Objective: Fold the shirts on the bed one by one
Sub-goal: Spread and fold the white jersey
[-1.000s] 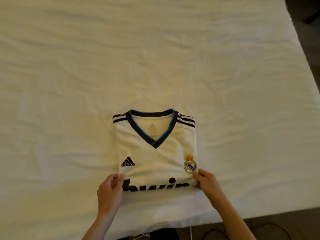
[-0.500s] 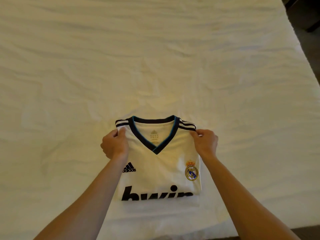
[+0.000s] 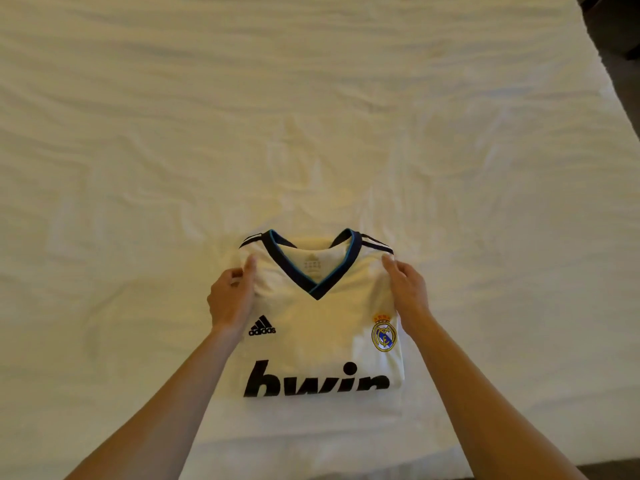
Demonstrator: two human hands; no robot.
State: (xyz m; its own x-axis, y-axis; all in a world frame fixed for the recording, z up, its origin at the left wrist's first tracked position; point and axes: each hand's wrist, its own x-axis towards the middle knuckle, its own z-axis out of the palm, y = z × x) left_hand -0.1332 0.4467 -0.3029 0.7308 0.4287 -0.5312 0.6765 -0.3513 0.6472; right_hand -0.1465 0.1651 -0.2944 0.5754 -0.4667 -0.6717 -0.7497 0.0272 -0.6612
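1. A white football shirt (image 3: 322, 327), folded into a neat rectangle with a dark V-neck collar, lies near the bed's (image 3: 138, 133) near edge.
2. The left hand (image 3: 230, 299) pinches the shirt's left shoulder.
3. The right hand (image 3: 407, 289) grips the right shoulder.
4. The cream bedsheet is softly wrinkled.

A wrinkled cream sheet (image 3: 311, 116) is spreading out before me, filling nearly everything I am seeing. At two o'clock a strip of dark floor (image 3: 620, 64) is showing past the edge, with what may be furniture (image 3: 601, 3).
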